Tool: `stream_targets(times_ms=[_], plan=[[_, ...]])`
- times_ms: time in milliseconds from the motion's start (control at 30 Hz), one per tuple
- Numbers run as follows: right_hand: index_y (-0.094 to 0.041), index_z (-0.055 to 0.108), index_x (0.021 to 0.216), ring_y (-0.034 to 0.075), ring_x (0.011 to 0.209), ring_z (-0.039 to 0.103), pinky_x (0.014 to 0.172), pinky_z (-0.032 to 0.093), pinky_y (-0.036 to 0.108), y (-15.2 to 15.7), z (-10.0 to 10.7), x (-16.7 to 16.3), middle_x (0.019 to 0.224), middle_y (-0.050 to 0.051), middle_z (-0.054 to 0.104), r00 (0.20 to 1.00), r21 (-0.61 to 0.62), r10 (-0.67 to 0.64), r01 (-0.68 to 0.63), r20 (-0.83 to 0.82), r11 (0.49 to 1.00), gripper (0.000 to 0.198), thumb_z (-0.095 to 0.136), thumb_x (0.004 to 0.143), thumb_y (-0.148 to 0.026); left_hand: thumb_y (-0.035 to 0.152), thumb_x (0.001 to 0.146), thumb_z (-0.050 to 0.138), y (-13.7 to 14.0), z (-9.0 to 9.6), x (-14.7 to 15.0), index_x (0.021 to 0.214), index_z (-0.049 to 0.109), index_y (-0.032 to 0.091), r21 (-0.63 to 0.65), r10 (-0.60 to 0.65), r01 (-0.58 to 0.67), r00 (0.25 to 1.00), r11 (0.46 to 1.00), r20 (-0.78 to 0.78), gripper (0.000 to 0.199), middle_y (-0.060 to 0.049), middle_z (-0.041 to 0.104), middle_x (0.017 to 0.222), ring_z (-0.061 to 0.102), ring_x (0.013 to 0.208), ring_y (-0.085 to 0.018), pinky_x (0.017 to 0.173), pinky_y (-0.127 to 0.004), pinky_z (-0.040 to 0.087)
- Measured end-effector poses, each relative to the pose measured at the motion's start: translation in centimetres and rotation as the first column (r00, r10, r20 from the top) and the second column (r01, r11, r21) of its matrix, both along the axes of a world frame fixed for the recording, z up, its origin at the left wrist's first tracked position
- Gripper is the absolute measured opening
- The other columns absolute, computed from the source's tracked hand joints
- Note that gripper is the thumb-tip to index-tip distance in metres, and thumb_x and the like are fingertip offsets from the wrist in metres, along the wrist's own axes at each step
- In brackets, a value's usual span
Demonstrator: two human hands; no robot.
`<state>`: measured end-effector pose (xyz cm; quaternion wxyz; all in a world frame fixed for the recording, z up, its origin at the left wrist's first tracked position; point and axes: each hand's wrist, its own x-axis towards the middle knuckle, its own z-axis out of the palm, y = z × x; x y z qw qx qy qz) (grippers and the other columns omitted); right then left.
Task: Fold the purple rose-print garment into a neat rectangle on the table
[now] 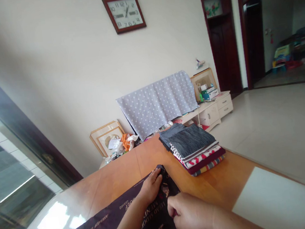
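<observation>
A dark cloth (112, 222) printed with pale lettering and magenta patterns lies across the near part of the wooden table (125, 169). On its far corner rests my left hand (151, 186), fingers stretched out and pressing the fabric. My right hand (191, 213) is closed at the cloth's right side, with curled fingers and thumb gripping the fabric; the fingertips are partly hidden. Just beyond both hands stands a stack of folded clothes (191, 143), with dark grey fabric on top and red, white and striped layers below.
A white sheet (272, 196) lies at the table's right. Behind the table are a dotted cover (159, 102), a framed picture (108, 138) with clutter, and a white low cabinet (224, 104). A wall clock (126, 14) hangs above. Window glass (12, 171) stands at left.
</observation>
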<state>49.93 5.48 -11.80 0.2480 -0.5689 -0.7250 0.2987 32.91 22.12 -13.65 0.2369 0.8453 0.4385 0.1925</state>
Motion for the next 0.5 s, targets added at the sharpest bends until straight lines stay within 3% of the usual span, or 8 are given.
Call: stream_targets(times_ms=[100, 200, 267, 367, 500], plan=[[-0.024, 0.072, 0.087, 0.016, 0.056, 0.064, 0.054, 0.042, 0.023, 0.4, -0.6, 0.1, 0.067, -0.001, 0.069, 0.995, -0.208, 0.056, -0.073, -0.085, 0.975, 0.027, 0.055, 0.068, -0.016, 0.055, 0.099, 0.038, -0.7, -1.3, 0.7, 0.151, 0.049, 0.025, 0.099, 0.010, 0.017, 0.963, 0.995, -0.270, 0.061, -0.006, 0.041, 0.161, 0.026, 0.154, -0.028, 0.125, -0.051, 0.019], [-0.022, 0.068, 0.082, 0.015, 0.041, 0.056, 0.044, 0.040, 0.022, 0.7, -0.4, 0.4, 0.053, -0.003, 0.058, 0.984, -0.365, 0.093, -0.144, -0.155, 0.920, 0.021, 0.051, 0.070, -0.019, 0.058, 0.100, 0.033, -0.8, -1.5, 0.9, 0.154, 0.043, 0.026, 0.122, 0.015, 0.027, 0.944, 0.992, -0.328, 0.064, -0.006, 0.037, 0.163, 0.023, 0.155, -0.028, 0.124, -0.054, 0.019], [-0.021, 0.066, 0.078, 0.013, 0.041, 0.053, 0.044, 0.038, 0.021, 0.8, 0.0, 0.8, 0.050, -0.004, 0.055, 0.983, -0.342, 0.059, -0.116, -0.173, 0.933, 0.015, 0.051, 0.073, -0.021, 0.056, 0.100, 0.037, -0.9, -1.1, 0.6, 0.152, 0.046, 0.023, 0.120, 0.006, 0.028, 0.961, 0.992, -0.277, 0.063, -0.008, 0.040, 0.162, 0.025, 0.154, -0.028, 0.124, -0.052, 0.021], [-0.020, 0.062, 0.077, 0.011, 0.050, 0.053, 0.048, 0.035, 0.019, 1.2, 0.8, 1.2, 0.057, -0.003, 0.059, 0.971, -0.183, -0.062, 0.019, -0.231, 0.983, 0.011, 0.052, 0.078, -0.023, 0.051, 0.099, 0.044, -1.4, -0.2, -0.4, 0.144, 0.055, 0.019, 0.160, 0.049, -0.036, 0.996, 0.987, -0.078, 0.057, -0.012, 0.051, 0.154, 0.039, 0.148, -0.028, 0.121, -0.043, 0.029], [-0.020, 0.061, 0.084, 0.010, 0.052, 0.050, 0.048, 0.033, 0.019, 1.6, 1.0, 1.4, 0.061, -0.004, 0.056, 0.934, -0.142, -0.086, 0.038, -0.347, 0.989, 0.012, 0.050, 0.084, -0.025, 0.049, 0.096, 0.051, -4.0, 1.3, -2.8, 0.126, 0.066, 0.018, 0.078, 0.135, -0.151, 0.974, 0.985, 0.183, 0.046, -0.011, 0.071, 0.126, 0.064, 0.119, -0.025, 0.103, -0.036, 0.047]])
